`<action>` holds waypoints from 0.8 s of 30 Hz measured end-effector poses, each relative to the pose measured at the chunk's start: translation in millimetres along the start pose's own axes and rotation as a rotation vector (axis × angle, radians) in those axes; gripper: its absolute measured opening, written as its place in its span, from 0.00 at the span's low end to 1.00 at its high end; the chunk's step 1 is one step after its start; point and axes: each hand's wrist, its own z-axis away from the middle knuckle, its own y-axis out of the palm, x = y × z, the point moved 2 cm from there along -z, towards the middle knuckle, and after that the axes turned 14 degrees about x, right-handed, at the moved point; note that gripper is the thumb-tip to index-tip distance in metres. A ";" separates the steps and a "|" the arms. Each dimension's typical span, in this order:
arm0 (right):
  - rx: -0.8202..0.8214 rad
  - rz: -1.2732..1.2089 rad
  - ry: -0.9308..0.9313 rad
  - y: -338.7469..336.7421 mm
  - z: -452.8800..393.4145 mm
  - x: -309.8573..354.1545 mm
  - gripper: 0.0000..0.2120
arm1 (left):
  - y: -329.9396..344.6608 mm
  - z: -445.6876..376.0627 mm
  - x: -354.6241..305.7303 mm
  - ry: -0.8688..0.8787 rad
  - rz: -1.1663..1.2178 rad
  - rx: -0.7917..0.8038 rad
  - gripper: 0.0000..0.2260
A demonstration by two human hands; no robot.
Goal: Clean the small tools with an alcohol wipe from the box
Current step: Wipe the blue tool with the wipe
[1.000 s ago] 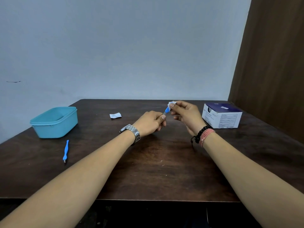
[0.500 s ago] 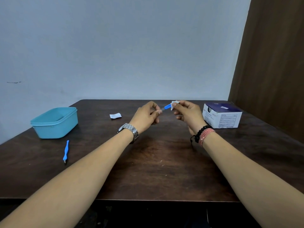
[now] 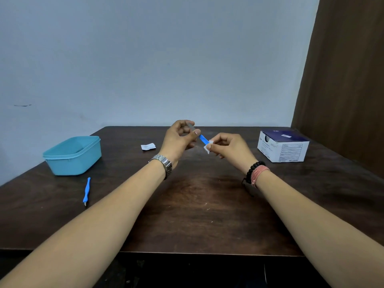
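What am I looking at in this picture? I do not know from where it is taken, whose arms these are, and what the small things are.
There is no machine. The camera sits on a person's head and looks forward and down, so the two arms are that person's own.

The left hand, with the watch, holds a small blue tool by one end. The right hand, with the bracelets, pinches a white wipe around the tool's other end, it seems to clean it.

On the dark table lie a teal tub at the left, a second blue tool in front of it, a torn white wrapper near the middle, and the box of wipes at the right.
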 end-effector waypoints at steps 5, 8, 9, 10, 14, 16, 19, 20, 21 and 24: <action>0.067 0.050 -0.013 9.4 -0.5 -0.3 0.05 | 4.4 1.9 -4.1 0.006 -0.100 0.049 0.05; 0.060 -0.003 -0.054 7.2 -3.2 2.1 0.03 | -0.9 2.0 -15.6 0.048 -0.186 0.024 0.04; 0.048 -0.021 -0.072 4.6 -3.0 2.1 0.04 | -3.8 0.2 -20.1 0.062 -0.237 0.003 0.04; 0.037 -0.043 -0.085 4.6 -4.1 2.7 0.05 | -10.4 -0.8 -25.2 0.068 -0.295 -0.025 0.04; 0.027 -0.073 -0.099 4.4 -5.6 0.5 0.05 | -37.4 -0.3 -49.4 0.071 -0.427 -0.120 0.04; 0.060 -0.069 -0.098 8.0 -5.8 0.1 0.03 | -61.4 2.1 -62.9 0.074 -0.580 -0.143 0.05; 0.095 -0.091 -0.091 11.0 -6.0 -1.0 0.04 | -113.1 11.3 -83.3 0.036 -0.860 -0.188 0.07; 0.105 -0.100 -0.084 12.4 -6.0 -0.5 0.04 | -133.2 16.1 -89.2 -0.005 -0.946 -0.218 0.07; 0.113 -0.110 -0.079 13.1 -5.9 -0.5 0.05 | -153.2 21.8 -94.4 -0.066 -1.033 -0.255 0.08; 0.120 -0.119 -0.064 15.4 -6.6 0.3 0.05 | -213.6 41.5 -99.5 -0.351 -1.225 -0.338 0.10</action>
